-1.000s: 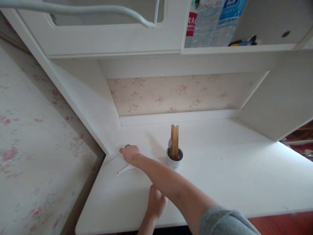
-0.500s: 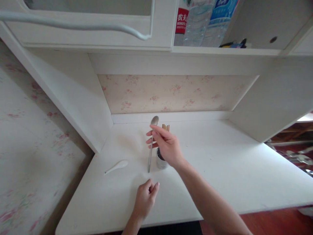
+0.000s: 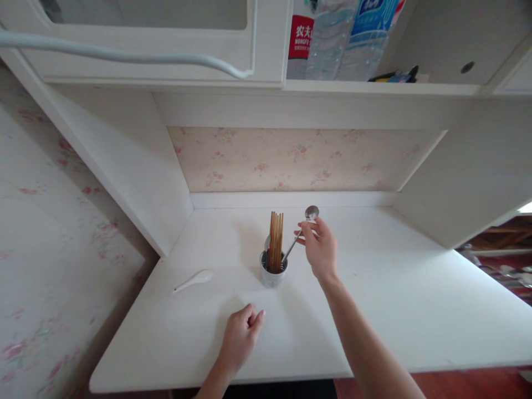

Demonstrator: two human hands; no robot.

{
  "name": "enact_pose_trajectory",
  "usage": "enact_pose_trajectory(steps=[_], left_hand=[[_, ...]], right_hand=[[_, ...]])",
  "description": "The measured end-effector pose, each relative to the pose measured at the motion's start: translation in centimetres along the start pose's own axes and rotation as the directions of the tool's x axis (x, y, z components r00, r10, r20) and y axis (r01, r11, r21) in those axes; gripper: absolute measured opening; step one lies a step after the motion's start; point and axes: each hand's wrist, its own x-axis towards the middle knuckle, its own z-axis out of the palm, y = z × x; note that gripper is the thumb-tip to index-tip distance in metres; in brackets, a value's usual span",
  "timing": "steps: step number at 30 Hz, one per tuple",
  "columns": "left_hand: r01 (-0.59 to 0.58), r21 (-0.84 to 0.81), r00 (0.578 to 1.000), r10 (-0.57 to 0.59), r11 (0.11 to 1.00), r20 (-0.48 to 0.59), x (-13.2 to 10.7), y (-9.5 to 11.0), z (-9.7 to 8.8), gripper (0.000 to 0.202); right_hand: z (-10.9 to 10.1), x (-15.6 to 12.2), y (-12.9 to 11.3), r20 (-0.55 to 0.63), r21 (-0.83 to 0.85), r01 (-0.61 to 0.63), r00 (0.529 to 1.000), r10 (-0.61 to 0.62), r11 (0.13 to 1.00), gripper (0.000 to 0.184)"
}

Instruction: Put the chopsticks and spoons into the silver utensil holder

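My right hand pinches a metal spoon near its bowl end. The spoon leans with its handle tip down inside a small white holder cup in the middle of the white desk. Several wooden chopsticks and another metal spoon stand in the cup. My left hand rests on the desk in front of the cup, fingers loosely curled, holding nothing. A white ceramic spoon lies flat on the desk to the left of the cup.
A white side panel walls the desk on the left and another on the right. A shelf above holds water bottles. A cabinet door with a curved handle hangs overhead. Floral wallpaper lies behind the desk.
My right hand picked the metal spoon up from the left of the desk, carried it right over the cup, and now its handle end sits in the cup. My left hand stayed put.
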Motion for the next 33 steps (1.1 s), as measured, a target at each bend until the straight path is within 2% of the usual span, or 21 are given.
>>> enact_pose_trajectory(steps=[3, 10, 15, 22, 28, 33], left_hand=[[0.002, -0.006, 1.0, -0.002, 1.0, -0.01, -0.1, 0.2, 0.0, 0.042], [-0.001, 0.017, 1.0, 0.001, 1.0, -0.022, 0.1, 0.0, 0.1, 0.042], [-0.008, 0.015, 1.0, 0.008, 1.0, -0.013, 0.2, 0.0, 0.0, 0.04], [-0.003, -0.003, 1.0, 0.003, 1.0, -0.013, 0.1, 0.0, 0.0, 0.041], [0.002, -0.015, 1.0, -0.002, 1.0, -0.01, 0.1, -0.1, 0.1, 0.041], [-0.013, -0.013, 1.0, 0.013, 1.0, -0.004, 0.1, 0.0, 0.2, 0.039]], right_hand=[[0.3, -0.5, 2.1, 0.008, 0.017, -0.077, 0.997, 0.077, 0.997, 0.045], [0.3, -2.2, 4.7, 0.085, -0.045, -0.179, 0.979, 0.183, 0.983, 0.047], [0.1, -2.8, 5.8, 0.136, -0.213, -0.125, 0.978, 0.156, 0.969, 0.04], [-0.2, -3.3, 5.9, 0.148, -0.396, -0.07, 0.979, 0.139, 0.915, 0.039], [-0.5, -3.6, 6.5, 0.189, -0.37, -0.065, 0.971, 0.144, 0.927, 0.046], [-0.7, -4.1, 6.8, 0.233, -0.299, -0.088, 0.959, 0.162, 0.95, 0.046]])
